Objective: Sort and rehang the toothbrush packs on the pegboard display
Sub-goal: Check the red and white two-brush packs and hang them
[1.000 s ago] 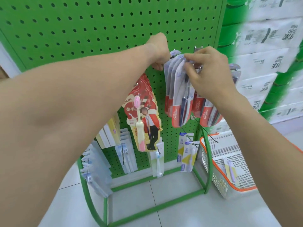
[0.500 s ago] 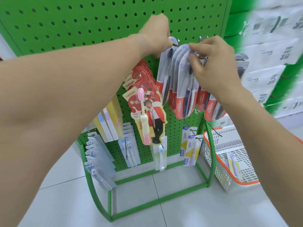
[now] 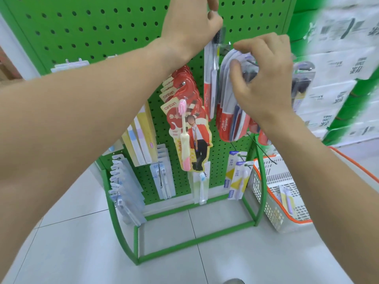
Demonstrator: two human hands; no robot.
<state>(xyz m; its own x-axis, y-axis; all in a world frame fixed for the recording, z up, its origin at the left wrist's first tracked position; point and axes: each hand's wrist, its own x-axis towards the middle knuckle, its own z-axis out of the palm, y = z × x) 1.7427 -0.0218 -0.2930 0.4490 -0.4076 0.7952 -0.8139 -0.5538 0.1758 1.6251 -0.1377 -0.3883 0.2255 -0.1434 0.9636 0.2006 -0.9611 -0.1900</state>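
A green pegboard [image 3: 102, 33] carries rows of toothbrush packs on hooks. My left hand [image 3: 192, 27] pinches the top of one red-and-clear Colgate pack [image 3: 210, 83], lifted apart from the others and held against the board. My right hand [image 3: 264, 78] grips the top of a bunch of red Colgate packs [image 3: 227, 121] that hang just to the right. Red Canban packs with a pink brush [image 3: 184, 130] hang to the left below. More Colgate packs [image 3: 303, 83] hang behind my right hand.
Pale yellow packs [image 3: 141, 138] and clear blue packs [image 3: 123, 187] fill the lower left hooks. Small yellow-and-white packs [image 3: 235, 175] hang low on the right. A white basket with an orange rim [image 3: 272, 201] stands on the floor at the right and holds one pack [image 3: 287, 197]. Stacked cartons [image 3: 338, 68] stand behind.
My left hand has risen with one Colgate pack, which is separated from the bunch. My right hand stays on the bunch. The view has tilted down.
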